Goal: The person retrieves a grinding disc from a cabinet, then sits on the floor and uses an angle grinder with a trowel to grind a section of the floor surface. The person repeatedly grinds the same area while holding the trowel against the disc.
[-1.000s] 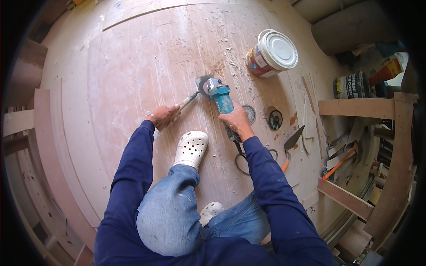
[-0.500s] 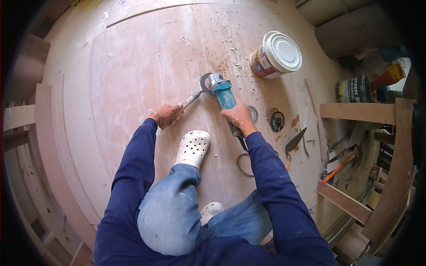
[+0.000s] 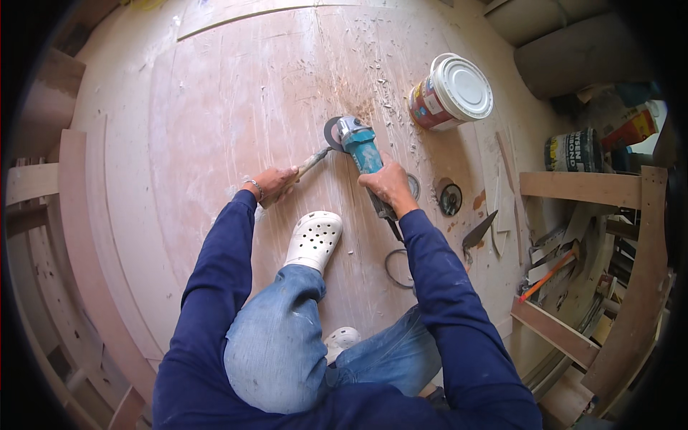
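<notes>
1. Your right hand [image 3: 387,185] is wrapped around the teal angle grinder [image 3: 358,147], resting on the plywood floor [image 3: 215,129]; it looks heavy and rigid, so grip mid-body.
2. Your left hand [image 3: 276,183] is closed on a slim wooden-handled tool [image 3: 312,163], its tip at the disc [image 3: 332,132]; it looks light and stiff.
3. Since a second ago, both hands have barely shifted; the paint can [image 3: 451,92] is unmoved.

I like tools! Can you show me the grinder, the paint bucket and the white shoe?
angle grinder [image 3: 360,149], head view, teal body
paint bucket [image 3: 462,87], head view, white lid
white clog [image 3: 314,240], head view, perforated top
</notes>
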A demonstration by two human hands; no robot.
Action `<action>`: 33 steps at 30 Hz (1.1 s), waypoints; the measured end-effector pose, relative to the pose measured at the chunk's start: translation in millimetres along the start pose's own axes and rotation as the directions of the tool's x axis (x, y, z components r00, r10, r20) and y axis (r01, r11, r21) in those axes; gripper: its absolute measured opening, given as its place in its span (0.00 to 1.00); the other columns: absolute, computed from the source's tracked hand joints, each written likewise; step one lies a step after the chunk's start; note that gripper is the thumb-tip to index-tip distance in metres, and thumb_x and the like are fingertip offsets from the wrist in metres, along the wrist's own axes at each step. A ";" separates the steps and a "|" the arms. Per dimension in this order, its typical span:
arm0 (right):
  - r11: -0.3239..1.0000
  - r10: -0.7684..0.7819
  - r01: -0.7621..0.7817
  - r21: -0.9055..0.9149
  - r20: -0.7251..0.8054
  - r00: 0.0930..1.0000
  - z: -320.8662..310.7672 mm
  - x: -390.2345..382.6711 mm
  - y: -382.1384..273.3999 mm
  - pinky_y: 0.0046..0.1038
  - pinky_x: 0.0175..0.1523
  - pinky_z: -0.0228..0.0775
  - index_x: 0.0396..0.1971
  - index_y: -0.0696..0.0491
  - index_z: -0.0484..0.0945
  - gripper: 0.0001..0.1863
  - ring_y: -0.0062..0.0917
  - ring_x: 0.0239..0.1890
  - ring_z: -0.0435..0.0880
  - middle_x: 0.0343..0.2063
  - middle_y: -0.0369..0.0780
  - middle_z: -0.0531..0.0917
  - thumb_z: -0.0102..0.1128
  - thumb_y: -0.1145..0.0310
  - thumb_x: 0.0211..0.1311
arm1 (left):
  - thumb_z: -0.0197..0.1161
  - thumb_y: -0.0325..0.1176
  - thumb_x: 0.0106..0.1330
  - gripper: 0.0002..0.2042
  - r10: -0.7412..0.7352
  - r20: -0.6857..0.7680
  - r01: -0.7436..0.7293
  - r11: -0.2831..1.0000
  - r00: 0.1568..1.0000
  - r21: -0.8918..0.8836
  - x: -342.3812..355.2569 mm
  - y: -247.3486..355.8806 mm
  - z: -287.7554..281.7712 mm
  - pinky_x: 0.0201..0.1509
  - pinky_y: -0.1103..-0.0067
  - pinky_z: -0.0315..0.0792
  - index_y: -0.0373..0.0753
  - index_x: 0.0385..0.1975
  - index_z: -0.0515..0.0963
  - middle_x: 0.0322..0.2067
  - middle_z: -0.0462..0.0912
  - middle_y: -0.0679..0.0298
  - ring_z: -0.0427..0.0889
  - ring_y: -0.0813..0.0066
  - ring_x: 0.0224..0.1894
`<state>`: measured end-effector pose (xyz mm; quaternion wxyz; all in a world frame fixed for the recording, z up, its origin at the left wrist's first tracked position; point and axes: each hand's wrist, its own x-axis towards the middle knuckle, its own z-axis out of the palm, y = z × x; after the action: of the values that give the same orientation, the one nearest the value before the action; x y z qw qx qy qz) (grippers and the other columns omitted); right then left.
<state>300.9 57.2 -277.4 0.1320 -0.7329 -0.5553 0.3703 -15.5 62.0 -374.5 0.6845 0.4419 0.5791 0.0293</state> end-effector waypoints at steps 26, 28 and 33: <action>0.995 0.093 -0.093 0.018 -0.004 0.996 4.1 -18.1 14.8 0.43 0.52 0.77 0.52 0.55 0.78 0.35 0.53 0.46 0.85 0.42 0.58 0.86 0.68 0.57 0.39 | 0.52 0.63 0.74 0.31 0.030 -0.009 -0.030 1.000 1.000 0.003 2.1 -5.6 4.2 0.24 0.75 0.73 0.35 0.43 0.84 0.24 0.80 0.65 0.77 0.75 0.19; 0.999 0.045 -0.045 -0.005 -0.005 0.999 4.6 -16.7 25.1 0.43 0.52 0.77 0.52 0.55 0.78 0.34 0.53 0.46 0.85 0.42 0.58 0.86 0.68 0.57 0.39 | 0.52 0.63 0.75 0.31 0.034 -0.018 -0.034 0.999 0.999 -0.002 4.8 -1.8 3.5 0.24 0.75 0.73 0.35 0.42 0.84 0.24 0.80 0.65 0.77 0.76 0.19; 0.995 0.098 -0.098 0.027 -0.017 0.995 9.0 -15.6 17.6 0.43 0.52 0.77 0.51 0.56 0.78 0.34 0.53 0.46 0.86 0.41 0.57 0.86 0.68 0.57 0.38 | 0.53 0.62 0.74 0.30 0.043 -0.014 -0.042 0.999 0.999 0.023 4.9 -11.0 2.0 0.24 0.75 0.73 0.36 0.39 0.83 0.24 0.80 0.65 0.77 0.76 0.19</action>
<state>305.5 34.9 -288.1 0.1284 -0.7608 -0.5125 0.3770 -17.4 56.9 -385.4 0.6745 0.4617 0.5747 0.0404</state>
